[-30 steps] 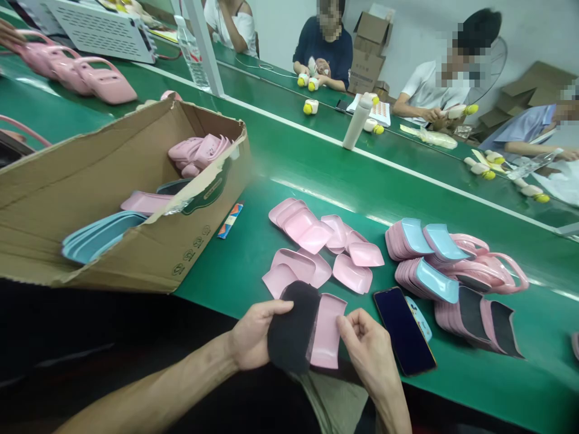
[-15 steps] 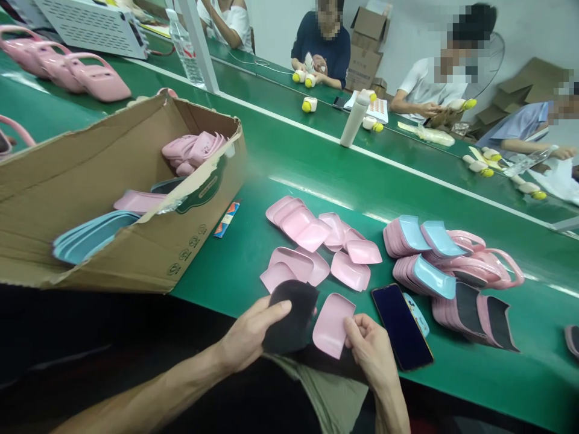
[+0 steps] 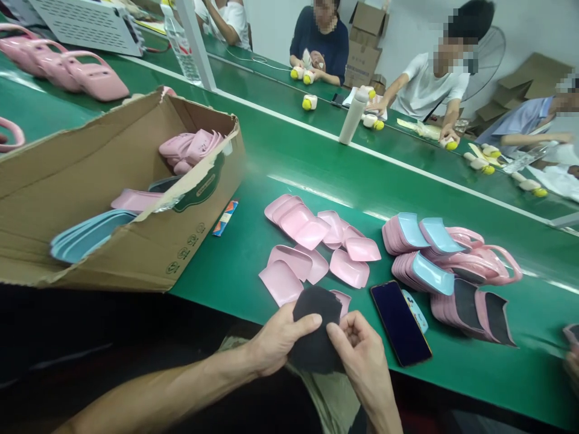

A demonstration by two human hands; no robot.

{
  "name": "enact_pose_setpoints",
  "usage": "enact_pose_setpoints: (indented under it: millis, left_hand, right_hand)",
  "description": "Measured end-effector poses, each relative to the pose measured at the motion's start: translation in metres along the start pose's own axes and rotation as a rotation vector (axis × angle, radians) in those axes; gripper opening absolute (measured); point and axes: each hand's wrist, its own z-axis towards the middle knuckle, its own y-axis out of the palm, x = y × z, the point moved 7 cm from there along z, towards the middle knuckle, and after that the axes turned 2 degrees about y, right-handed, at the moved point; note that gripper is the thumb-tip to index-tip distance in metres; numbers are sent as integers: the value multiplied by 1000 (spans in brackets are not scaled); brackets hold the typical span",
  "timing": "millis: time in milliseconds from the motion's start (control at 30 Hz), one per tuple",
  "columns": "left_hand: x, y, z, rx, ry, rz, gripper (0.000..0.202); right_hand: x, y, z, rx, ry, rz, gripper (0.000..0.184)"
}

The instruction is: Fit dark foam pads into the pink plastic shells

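Both hands meet over the lap, at the near edge of the green tabletop (image 3: 246, 277). Dark pad (image 3: 316, 352) held between them, matte, roughly upright, face toward the wearer. Left hand (image 3: 277, 340): grip closed on the pad's left side, thumb laid across the face. Right hand (image 3: 362, 355): grip narrow, thumb and curled fingers pinching the right edge.

A pink piece (image 3: 344, 301) shows past the pad's upper right edge. Whether it is held behind the pad or lies on the surface beyond, I can't tell for sure; the pad covers most of it.

On handling, my judgement: left thumb steady and flat, so the pad doesn't bow; right pinch light and close to the edge; corners checked by eye before any firm pressure. A hard pinch could crease the pad, if it is as thin as it looks. Loose pink shells (image 3: 280, 282) lie just ahead; elbows low, to avoid knocking them.

Writing: cardboard box (image 3: 199, 235) at left carries a dark green label (image 3: 201, 191) with a pale lettered plate, too small to read; row of round printed symbols lower down. Water bottle (image 3: 184, 57), red-marked label, brand unreadable. Orange-and-blue strip (image 3: 225, 218) beside the box, no words made out. Phone (image 3: 400, 325) screen dark. Blue item (image 3: 415, 310) by it bears a small mark, illegible. Rear cartons (image 3: 362, 63): faint print, unreadable.
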Motion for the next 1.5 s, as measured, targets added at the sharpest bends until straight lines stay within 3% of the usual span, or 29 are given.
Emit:
enact_pose_setpoints:
  millis: [367, 600, 767, 1000, 1267, 1500]
  left_hand:
    - [-4, -8, 1, 69, -43, -27, 64]
    - [7, -21, -4, 132, 44, 4, 62]
    - [13, -35, -17, 209, 38, 27, 64]
    - [8, -26, -18, 121, -91, -43, 55]
    - [2, -24, -7, 106, -121, -72, 52]
    - [4, -34, -12, 105, -134, -99, 52]
  right_hand:
    - [13, -1, 5, -102, 74, 128, 55]
    - [23, -27, 21, 53, 61, 50, 57]
    - [29, -31, 36, 98, 27, -71, 59]
    - [24, -31, 37, 145, -14, -366, 49]
    - [18, -34, 38, 215, -37, -445, 44]
    - [18, -31, 20, 74, -225, -450, 31]
